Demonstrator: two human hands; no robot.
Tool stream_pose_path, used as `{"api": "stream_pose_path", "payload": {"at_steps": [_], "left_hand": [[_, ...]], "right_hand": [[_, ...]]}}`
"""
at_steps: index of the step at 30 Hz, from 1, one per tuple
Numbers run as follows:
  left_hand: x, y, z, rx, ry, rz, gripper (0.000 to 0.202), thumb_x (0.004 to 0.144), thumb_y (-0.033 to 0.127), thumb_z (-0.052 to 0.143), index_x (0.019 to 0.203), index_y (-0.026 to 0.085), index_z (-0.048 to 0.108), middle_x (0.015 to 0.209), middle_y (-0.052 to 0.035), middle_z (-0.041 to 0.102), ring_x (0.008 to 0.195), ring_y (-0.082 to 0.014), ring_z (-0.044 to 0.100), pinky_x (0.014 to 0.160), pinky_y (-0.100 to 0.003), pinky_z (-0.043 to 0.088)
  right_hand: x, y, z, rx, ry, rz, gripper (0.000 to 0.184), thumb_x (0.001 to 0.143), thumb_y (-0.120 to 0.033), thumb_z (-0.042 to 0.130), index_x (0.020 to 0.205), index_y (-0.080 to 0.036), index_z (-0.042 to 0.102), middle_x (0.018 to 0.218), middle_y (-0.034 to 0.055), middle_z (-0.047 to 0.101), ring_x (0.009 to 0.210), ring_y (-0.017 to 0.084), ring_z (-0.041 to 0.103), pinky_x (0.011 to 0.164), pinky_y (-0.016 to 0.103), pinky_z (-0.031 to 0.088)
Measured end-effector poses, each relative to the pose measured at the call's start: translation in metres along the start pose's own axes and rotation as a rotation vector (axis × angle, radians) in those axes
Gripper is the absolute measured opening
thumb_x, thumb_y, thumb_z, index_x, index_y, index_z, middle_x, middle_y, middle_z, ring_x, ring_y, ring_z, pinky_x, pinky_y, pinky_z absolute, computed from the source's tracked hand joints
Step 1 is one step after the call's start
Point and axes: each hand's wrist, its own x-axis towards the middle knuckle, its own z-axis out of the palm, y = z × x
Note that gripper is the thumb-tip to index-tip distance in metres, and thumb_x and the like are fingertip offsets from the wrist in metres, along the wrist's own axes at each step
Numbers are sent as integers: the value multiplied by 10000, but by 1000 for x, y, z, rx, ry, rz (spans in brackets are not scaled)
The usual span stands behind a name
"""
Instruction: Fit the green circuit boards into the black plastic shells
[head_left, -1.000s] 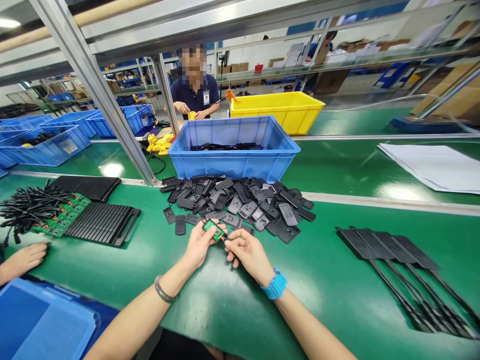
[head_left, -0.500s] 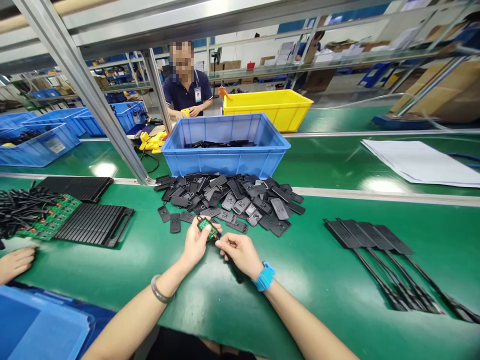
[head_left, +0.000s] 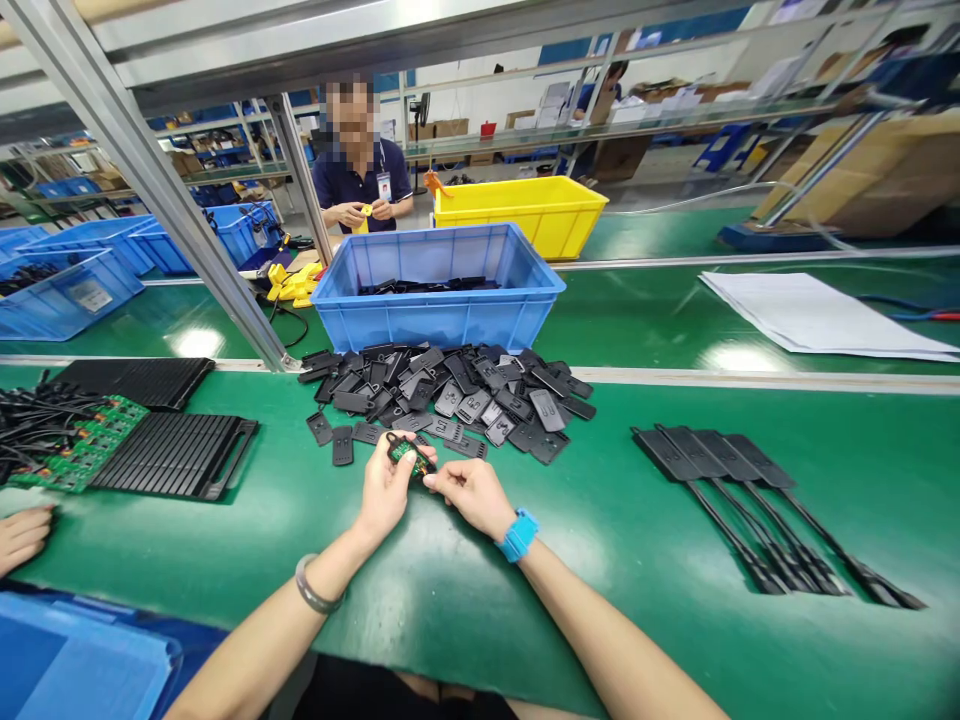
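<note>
A green circuit board [head_left: 406, 457] sits in a small black plastic case [head_left: 391, 438], in front of the heap of black covers. My left hand [head_left: 386, 492] is closed around this case, with the thumb on the board. At the case's lower right end is my right hand [head_left: 474, 492], its thumb and forefinger pinched together; what lies between the fingertips is hidden. Beyond both hands spreads a heap of black plastic covers [head_left: 450, 400], some face up with slots showing.
Behind the heap stands a blue bin [head_left: 439, 318] holding black parts, then a yellow bin [head_left: 517, 215]. Boards with cables [head_left: 94, 440] and a black rack [head_left: 176, 455] lie left, near another person's hand [head_left: 26, 538]. Several cabled black units [head_left: 712, 458] lie right. A co-worker [head_left: 360, 180] sits opposite.
The view has shifted slightly, with most things now a little further left. My right hand stays at the case's end; the dark piece that showed below it is out of sight.
</note>
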Motion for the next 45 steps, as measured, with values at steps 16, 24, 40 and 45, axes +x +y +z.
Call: {"api": "stream_pose_path", "payload": {"at_steps": [16, 24, 40, 45], "left_hand": [[11, -4, -7, -274, 106, -362, 299, 712, 256, 729, 963, 138, 618, 890, -73, 720, 703, -107, 617, 599, -198, 481], [8, -5, -4, -326, -41, -372, 474, 627, 108, 792, 1060, 152, 607, 1155, -112, 658, 989, -215, 655, 941, -387, 478], [3, -6, -3, -182, -259, -453, 532, 592, 174, 851, 1073, 133, 628, 982, -110, 707, 798, -223, 718, 705, -297, 564], [1, -7, -2, -178, -344, -443, 570, 560, 121, 856, 1080, 137, 623, 1030, -122, 711, 854, -218, 713, 786, -306, 544]], "right_hand": [[10, 4, -41, -1046, 218, -169, 226, 867, -219, 605, 1086, -170, 622, 1043, 119, 624, 986, 263, 561, 799, 336, 487], [12, 4, -50, -1086, 155, -234, 186, 922, -192, 489, 858, -161, 660, 857, 135, 656, 882, 265, 599, 738, 334, 460], [-4, -21, -41, 251, 21, -177, 217, 850, -374, 571, 989, -217, 517, 731, -25, 545, 518, 85, 470, 442, 200, 379], [-4, -21, -34, 189, 69, -158, 198, 854, -398, 554, 891, -205, 573, 695, -16, 532, 454, 81, 459, 413, 214, 396]]}}
